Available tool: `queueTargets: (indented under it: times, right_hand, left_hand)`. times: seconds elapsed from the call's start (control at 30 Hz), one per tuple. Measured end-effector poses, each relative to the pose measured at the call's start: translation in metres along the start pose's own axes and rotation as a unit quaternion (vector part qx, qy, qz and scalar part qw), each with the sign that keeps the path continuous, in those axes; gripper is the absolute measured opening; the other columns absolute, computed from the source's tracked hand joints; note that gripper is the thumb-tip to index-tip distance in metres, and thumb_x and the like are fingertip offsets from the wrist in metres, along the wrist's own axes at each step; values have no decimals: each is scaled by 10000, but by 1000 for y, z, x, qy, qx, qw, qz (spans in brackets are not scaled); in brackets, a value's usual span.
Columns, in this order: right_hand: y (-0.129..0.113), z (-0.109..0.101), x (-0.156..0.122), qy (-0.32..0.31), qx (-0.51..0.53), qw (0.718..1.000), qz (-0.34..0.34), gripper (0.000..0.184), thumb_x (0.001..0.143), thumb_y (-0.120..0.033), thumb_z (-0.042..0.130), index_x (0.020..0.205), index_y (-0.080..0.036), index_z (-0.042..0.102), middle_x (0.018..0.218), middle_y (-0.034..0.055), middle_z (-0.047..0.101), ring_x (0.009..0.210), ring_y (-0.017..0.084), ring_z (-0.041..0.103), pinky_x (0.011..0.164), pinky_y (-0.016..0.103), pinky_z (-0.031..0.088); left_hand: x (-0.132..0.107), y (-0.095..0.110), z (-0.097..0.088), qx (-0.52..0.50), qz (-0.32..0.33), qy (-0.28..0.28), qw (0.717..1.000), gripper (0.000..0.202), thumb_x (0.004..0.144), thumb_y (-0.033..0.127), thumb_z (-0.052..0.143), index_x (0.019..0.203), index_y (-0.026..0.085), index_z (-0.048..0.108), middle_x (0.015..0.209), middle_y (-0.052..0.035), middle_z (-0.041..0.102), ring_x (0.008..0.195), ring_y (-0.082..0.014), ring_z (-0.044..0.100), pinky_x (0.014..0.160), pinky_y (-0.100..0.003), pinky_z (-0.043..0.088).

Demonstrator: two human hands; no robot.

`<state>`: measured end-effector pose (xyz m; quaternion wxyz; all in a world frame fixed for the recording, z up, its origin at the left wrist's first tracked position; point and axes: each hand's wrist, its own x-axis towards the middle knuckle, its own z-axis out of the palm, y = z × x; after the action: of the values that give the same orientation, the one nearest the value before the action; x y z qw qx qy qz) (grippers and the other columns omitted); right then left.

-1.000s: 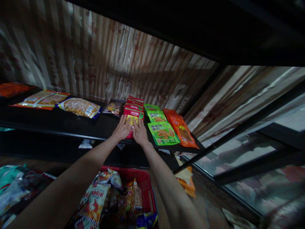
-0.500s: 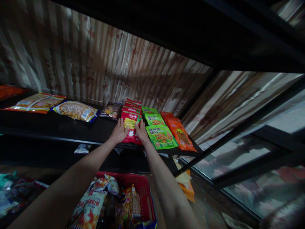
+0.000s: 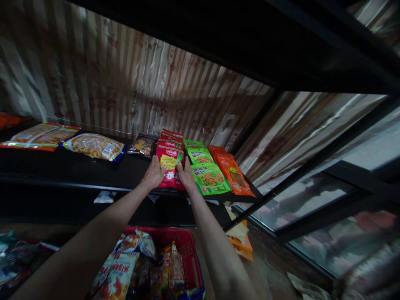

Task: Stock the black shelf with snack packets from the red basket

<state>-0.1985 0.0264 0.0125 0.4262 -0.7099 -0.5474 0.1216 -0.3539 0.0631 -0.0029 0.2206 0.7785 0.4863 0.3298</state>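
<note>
A red snack bag (image 3: pixel 170 160) with a picture of yellow strips lies at the front of a row of similar red bags on the black shelf. My left hand (image 3: pixel 153 174) is on its left edge, thumb over the front and fingers along the side. Against the right edge rests my right hand (image 3: pixel 186 173), its thumb also on the front. The two hands grip the bag between them. Right of it is a row of green snack bags (image 3: pixel 208 178), then orange bags (image 3: pixel 236 177). A dark brown snack bag (image 3: pixel 142 144) lies just left of the red row.
Farther left on the shelf (image 3: pixel 125 173) lie a blue-edged nut-like snack bag (image 3: pixel 95 146) and an orange-edged packet (image 3: pixel 42 135). Below stands a red basket (image 3: pixel 187 246) with several snack bags. A black shelf post (image 3: pixel 268 193) rises at right; more packets are on the floor at lower left.
The view has shifted slightly. My hands stay at the sides of the front red bag, which sits a little straighter in its row.
</note>
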Motion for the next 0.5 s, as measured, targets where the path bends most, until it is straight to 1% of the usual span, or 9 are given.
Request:
queueTargets:
  times: [0.1,0.17,0.23,0.33,0.4,0.5]
  right_hand:
    - [0,-7,-19,7,-24,1000,-5,694,899,-520,298,1448,-100,233,1508,136,265,1399,239,236,1133,415,210]
    - [-1,-7,-29,-3,-32,999,-7,685,908,-497,280,1437,-62,252,1496,157,284,1391,241,256,1130,402,221]
    - [-2,-5,-33,-9,-32,999,-4,668,912,-476,279,1428,-52,271,1483,164,310,1379,244,286,1126,404,234]
    - [-3,0,-29,-10,-27,1000,-2,650,911,-467,291,1423,-68,290,1464,162,351,1354,251,336,1114,413,259]
    - [-1,1,-23,-12,-21,1000,-3,654,905,-474,302,1426,-78,288,1456,159,367,1342,252,357,1104,415,276]
    - [2,1,-15,-9,-14,1000,1,654,895,-477,330,1427,-99,293,1443,153,391,1331,253,376,1099,430,283]
  left_hand:
    - [0,1,0,8,-2,4,1000,688,915,387,287,1406,-81,174,1494,-286,167,1402,-306,147,1132,-427,206]
    - [-1,1,0,15,1,0,1000,701,912,398,289,1408,-83,166,1494,-289,164,1401,-310,145,1131,-427,207]
    - [-2,1,0,23,7,-13,1000,717,910,408,289,1410,-88,154,1497,-287,157,1403,-303,135,1136,-410,192]
    - [-2,1,0,28,14,-23,999,727,909,408,295,1410,-98,151,1500,-283,151,1405,-292,131,1144,-383,174]
    - [-2,0,0,21,11,-11,1000,716,910,405,301,1407,-94,168,1494,-285,171,1402,-293,146,1141,-395,187]
    - [0,-2,2,-1,-5,13,1000,693,910,403,313,1413,-58,188,1486,-275,210,1395,-298,177,1131,-427,215]
